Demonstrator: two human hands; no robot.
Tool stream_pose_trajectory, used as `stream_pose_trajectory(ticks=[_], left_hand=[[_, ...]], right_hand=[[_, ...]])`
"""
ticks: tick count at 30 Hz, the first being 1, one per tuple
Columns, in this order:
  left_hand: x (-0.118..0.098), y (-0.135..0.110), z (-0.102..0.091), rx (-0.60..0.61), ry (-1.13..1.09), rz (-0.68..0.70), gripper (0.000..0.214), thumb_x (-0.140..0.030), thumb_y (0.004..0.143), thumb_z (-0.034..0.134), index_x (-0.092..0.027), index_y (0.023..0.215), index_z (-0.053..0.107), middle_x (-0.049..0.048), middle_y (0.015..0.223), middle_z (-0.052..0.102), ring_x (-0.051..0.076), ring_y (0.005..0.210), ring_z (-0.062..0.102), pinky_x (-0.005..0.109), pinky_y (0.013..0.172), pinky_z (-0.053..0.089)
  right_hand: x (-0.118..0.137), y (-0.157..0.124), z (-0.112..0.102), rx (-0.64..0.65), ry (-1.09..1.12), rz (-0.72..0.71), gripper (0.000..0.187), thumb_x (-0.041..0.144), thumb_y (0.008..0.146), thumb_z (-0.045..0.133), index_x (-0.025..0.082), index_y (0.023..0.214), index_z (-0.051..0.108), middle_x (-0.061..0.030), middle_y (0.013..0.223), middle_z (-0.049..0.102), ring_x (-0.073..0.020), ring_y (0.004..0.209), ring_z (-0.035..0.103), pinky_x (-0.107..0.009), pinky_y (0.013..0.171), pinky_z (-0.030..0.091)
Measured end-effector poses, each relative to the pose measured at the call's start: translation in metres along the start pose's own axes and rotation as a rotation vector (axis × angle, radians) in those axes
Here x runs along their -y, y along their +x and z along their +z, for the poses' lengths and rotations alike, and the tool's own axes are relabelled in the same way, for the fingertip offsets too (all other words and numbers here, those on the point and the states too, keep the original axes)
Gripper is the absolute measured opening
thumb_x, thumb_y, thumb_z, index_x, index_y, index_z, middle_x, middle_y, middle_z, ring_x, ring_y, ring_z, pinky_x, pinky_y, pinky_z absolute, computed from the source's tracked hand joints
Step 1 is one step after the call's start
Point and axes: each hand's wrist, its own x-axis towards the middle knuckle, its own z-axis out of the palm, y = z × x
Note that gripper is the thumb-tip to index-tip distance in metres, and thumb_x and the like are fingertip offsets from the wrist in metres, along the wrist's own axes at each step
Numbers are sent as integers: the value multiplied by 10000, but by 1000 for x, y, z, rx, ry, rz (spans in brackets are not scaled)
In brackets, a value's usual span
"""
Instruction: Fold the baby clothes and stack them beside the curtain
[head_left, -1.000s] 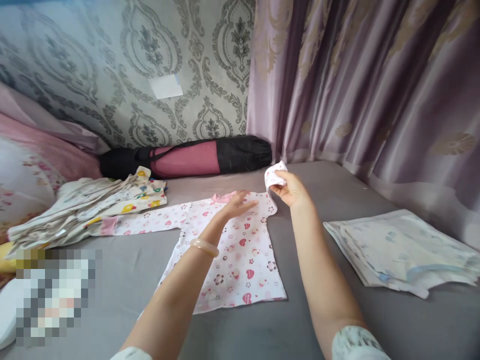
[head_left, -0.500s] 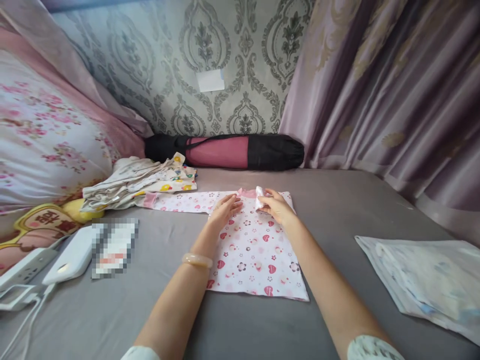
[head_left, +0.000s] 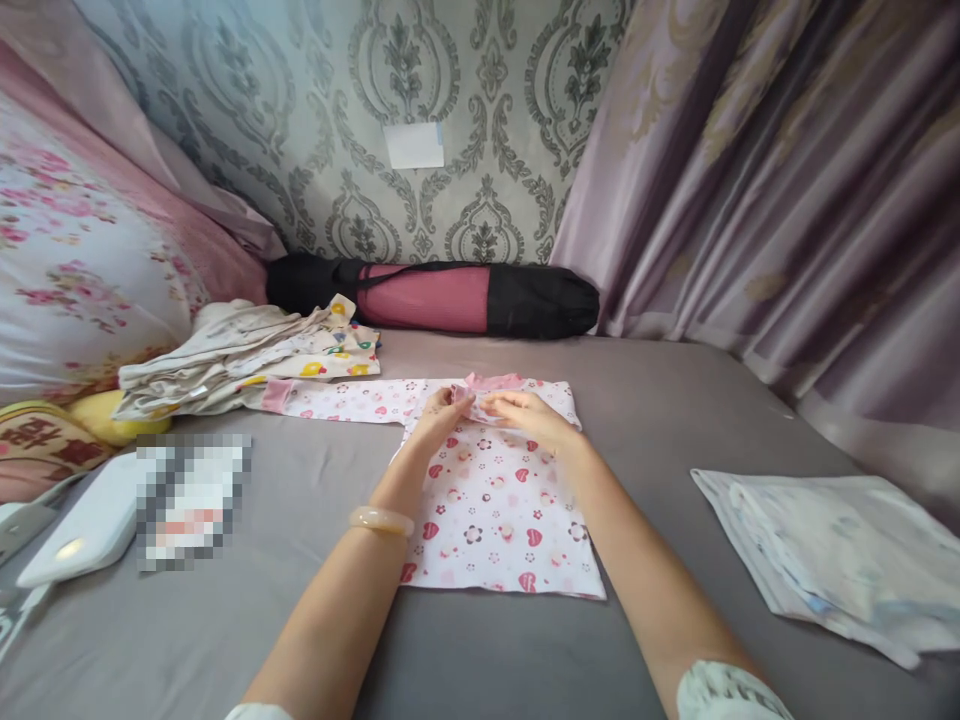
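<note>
A small white long-sleeved shirt (head_left: 491,500) with pink hearts and flowers lies spread on the grey bed sheet, its pink collar (head_left: 495,381) facing away. One sleeve stretches out left to a pink cuff (head_left: 277,395); the other is folded inward over the chest. My left hand (head_left: 441,418), a pale bangle (head_left: 381,521) on its wrist, pinches the folded sleeve's end near the collar. Close beside it, my right hand (head_left: 536,418) has its fingers curved over the same sleeve. Its thumb is partly hidden, so the grip shows only in part.
Crumpled cream clothes (head_left: 255,350) lie beyond the outstretched cuff. A black and pink rolled bag (head_left: 427,298) rests along the wall. A white device (head_left: 90,520) and a blurred packet (head_left: 199,505) are left; a clear bag of cloth (head_left: 832,550) is right.
My right hand has brought the bunched sleeve end leftward across the chest. My left hand has closed on it near the collar. The view has shifted slightly right.
</note>
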Motion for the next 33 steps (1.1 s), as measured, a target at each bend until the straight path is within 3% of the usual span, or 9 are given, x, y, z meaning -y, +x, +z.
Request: stream_pose_trajectory(ticks=[4,8,13,15,18,22,25,28,33], left_hand=[[1,6,-3,-21,173,77,169,-269,638,686,-172,714,570,-40,605,544,98,543,496,200,509,382],[-3,12,-8,-10,41,171,221,-329,652,663,-170,798,619,-15,685,603,118,629,543,212,584,430],[-2,17,-20,-154,-6,141,270,-407,668,677,-173,785,610,-23,636,570,124,609,532,215,563,424],[0,18,-24,-214,57,151,262,-423,702,657,-174,770,609,-33,595,533,125,590,513,215,547,406],[1,18,-28,-263,262,159,256,-412,770,592,-169,831,644,-44,553,478,126,558,476,223,539,380],[-1,16,-30,-326,573,187,428,-296,814,527,-155,1214,586,-19,656,546,147,603,508,257,622,420],[0,16,-31,-329,734,261,537,-178,818,458,-156,1354,484,51,847,626,186,766,579,305,767,458],[2,17,-32,-289,879,307,447,-115,795,431,-149,1203,611,99,948,626,215,888,589,333,861,449],[5,18,-33,-247,1020,345,312,-81,783,408,-149,911,684,88,856,588,209,859,567,313,837,448]], right_hand=[[16,-1,-40,-249,135,-49,85,197,855,621,201,837,704,-52,917,744,-152,897,692,-304,848,538],[19,-3,-80,-514,242,-97,101,173,872,583,184,805,658,-54,853,742,-135,833,699,-279,821,540],[-6,10,-98,-729,-46,-87,163,171,892,494,195,942,647,-62,1047,719,-139,981,665,-319,939,484],[-19,16,-92,-693,-326,-83,235,181,892,485,197,1060,649,-85,1188,671,-168,1128,603,-341,1030,411],[-34,20,-74,-515,-772,-77,395,197,912,438,168,1286,561,-121,1419,500,-207,1339,416,-372,1139,257],[-47,15,-55,-357,-1229,8,560,311,967,310,73,1474,319,-146,1571,215,-258,1456,144,-483,1176,66],[-51,13,-52,-331,-1366,72,646,410,982,224,31,1504,216,-155,1585,145,-265,1464,92,-478,1176,47],[-52,13,-53,-329,-1405,103,692,468,980,159,28,1513,183,-152,1589,120,-258,1466,81,-452,1177,62],[-55,14,-53,-327,-1429,118,719,501,975,135,29,1515,178,-142,1589,128,-256,1463,104,-433,1178,76]])
